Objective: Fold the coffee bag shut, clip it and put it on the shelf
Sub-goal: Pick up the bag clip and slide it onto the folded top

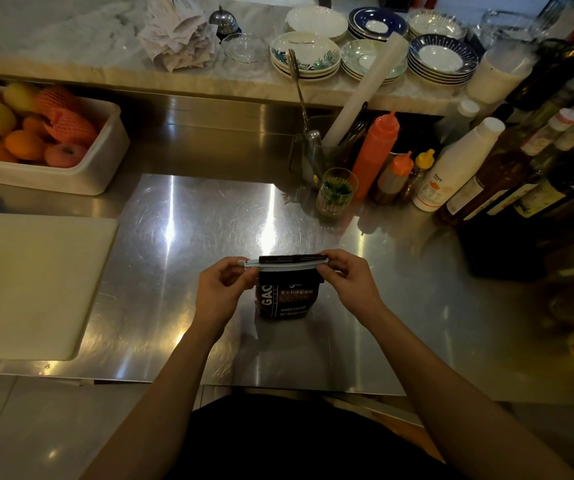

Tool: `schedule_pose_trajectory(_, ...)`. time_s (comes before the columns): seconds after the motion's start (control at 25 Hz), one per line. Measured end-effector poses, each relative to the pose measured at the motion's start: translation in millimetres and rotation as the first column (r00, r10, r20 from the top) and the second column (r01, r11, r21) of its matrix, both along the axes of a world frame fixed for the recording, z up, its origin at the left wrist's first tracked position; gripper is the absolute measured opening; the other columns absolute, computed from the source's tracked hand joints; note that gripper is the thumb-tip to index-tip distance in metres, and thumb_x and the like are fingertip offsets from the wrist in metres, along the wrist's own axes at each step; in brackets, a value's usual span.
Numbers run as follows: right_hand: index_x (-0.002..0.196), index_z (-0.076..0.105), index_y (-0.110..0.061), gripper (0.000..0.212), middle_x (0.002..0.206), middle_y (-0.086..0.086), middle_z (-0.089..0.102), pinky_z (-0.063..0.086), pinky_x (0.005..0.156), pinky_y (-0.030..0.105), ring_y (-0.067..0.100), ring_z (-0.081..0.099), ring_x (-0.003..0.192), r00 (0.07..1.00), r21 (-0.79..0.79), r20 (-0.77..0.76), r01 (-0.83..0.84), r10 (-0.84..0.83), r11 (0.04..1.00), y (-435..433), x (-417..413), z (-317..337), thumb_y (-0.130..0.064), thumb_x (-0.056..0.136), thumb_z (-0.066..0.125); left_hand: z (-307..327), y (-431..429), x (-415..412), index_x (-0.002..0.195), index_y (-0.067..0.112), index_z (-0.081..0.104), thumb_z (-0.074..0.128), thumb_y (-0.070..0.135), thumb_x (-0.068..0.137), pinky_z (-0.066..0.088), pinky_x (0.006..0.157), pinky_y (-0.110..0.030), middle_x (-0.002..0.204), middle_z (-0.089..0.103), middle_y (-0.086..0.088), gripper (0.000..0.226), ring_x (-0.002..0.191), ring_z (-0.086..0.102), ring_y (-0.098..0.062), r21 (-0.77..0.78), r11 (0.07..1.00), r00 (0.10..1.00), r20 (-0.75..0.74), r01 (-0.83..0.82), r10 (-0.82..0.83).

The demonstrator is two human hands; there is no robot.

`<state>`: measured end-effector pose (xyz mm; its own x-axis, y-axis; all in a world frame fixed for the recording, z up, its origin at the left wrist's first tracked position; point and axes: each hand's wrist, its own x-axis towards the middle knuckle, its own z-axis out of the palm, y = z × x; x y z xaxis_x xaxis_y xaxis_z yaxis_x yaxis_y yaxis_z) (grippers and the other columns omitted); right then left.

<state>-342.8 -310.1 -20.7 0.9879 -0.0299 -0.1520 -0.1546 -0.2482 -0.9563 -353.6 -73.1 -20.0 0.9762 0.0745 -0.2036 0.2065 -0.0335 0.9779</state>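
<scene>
Coffee bag: a dark brown foil coffee bag point(287, 299) with white lettering stands upright on the brushed stainless-steel counter point(188, 237), near its front edge, between the two hands; its top is folded over
Clip: a long pale plastic sealing clip point(278, 264) lies across the folded top, level, with the dark fold showing just above it
Left hand: the left hand point(221, 292) pinches the clip's left end between thumb and fingertips; closed on the clip
Right hand: the right hand point(346, 280) grips the clip's right end, fingers curled over the top; closed on the clip too
Left of the bag: a white cutting board point(29, 285) lies flat on the counter, well apart; behind it sits a white plastic tub of oranges and other fruit point(105, 161)
Right side: an orange squeeze bottle point(375, 150) and dark glass bottles point(521, 174) stand in a cluster
Back ledge: stacked patterned plates point(304, 57) rest on the marble shelf point(71, 39)
</scene>
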Motion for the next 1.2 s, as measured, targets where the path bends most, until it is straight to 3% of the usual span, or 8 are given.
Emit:
schedule_pose_trajectory(0.52, 0.103, 0.069, -0.005, 0.020, 0.094, 0.009, 0.072, 0.055, 0.073, 0.016, 0.006, 0.069, 0.084, 0.994, -0.005, 0.007, 0.113, -0.113, 0.994, 11.2, -10.3, 11.3, 0.003, 0.086, 0.062, -0.3, 5.5, 9.1, 0.099, 0.009, 0.069, 0.073, 0.013, 0.082, 0.059, 0.084, -0.037, 0.095, 0.074, -0.010, 0.018, 0.089, 0.073, -0.020, -0.030, 0.999, 0.999, 0.019, 0.026, -0.025)
schedule_pose_trajectory(0.84, 0.107, 0.066, -0.004, 0.020, 0.094, 0.015, 0.072, 0.057, 0.079, 0.025, 0.016, 0.071, 0.088, 0.956, 0.058, -0.010, 0.293, -0.293, 0.954, 23.6, -33.7, 22.2, -0.002, 0.088, 0.061, 5.7, 0.6, 16.7, 0.104, 0.012, 0.054, 0.056, 0.023, 0.095, 0.051, 0.072, -0.011, 0.102, 0.071, -0.001, 0.015, 0.094, 0.069, 0.001, -0.007, 0.970, 0.969, 0.010, 0.245, -0.245)
schedule_pose_trajectory(0.92, 0.107, 0.065, -0.003, 0.019, 0.091, 0.015, 0.071, 0.056, 0.075, 0.021, 0.011, 0.071, 0.084, 0.935, 0.077, 0.025, 0.352, -0.355, 0.933, 28.7, -42.6, 31.2, -0.001, 0.089, 0.060, 6.5, 0.3, 19.4, 0.107, 0.011, 0.054, 0.057, 0.023, 0.094, 0.053, 0.073, -0.011, 0.101, 0.073, 0.002, 0.017, 0.096, 0.069, -0.001, -0.039, 0.957, 0.957, 0.013, 0.289, -0.289)
schedule_pose_trajectory(1.08, 0.110, 0.063, 0.002, 0.021, 0.098, 0.022, 0.071, 0.058, 0.080, 0.031, 0.026, 0.071, 0.091, 0.900, 0.091, 0.054, 0.427, -0.433, 0.899, 31.3, -61.3, 42.5, -0.002, 0.090, 0.059, 7.2, -2.9, 19.2, 0.117, 0.011, 0.057, 0.068, 0.011, 0.086, 0.056, 0.085, -0.023, 0.112, 0.071, 0.002, 0.033, 0.106, 0.068, -0.010, -0.186, 0.882, 0.897, -0.011, 0.433, -0.442)
schedule_pose_trajectory(1.2, 0.112, 0.061, 0.004, 0.024, 0.100, 0.024, 0.070, 0.059, 0.082, 0.036, 0.030, 0.070, 0.095, 0.870, 0.084, 0.080, 0.481, -0.487, 0.873, 33.2, -75.7, 50.8, -0.002, 0.090, 0.059, 1.6, -8.5, 15.9, 0.117, 0.022, 0.065, 0.070, 0.015, 0.085, 0.048, 0.102, -0.032, 0.119, 0.069, 0.006, 0.033, 0.115, 0.063, -0.010, -0.094, 0.847, 0.851, 0.010, 0.524, -0.525)
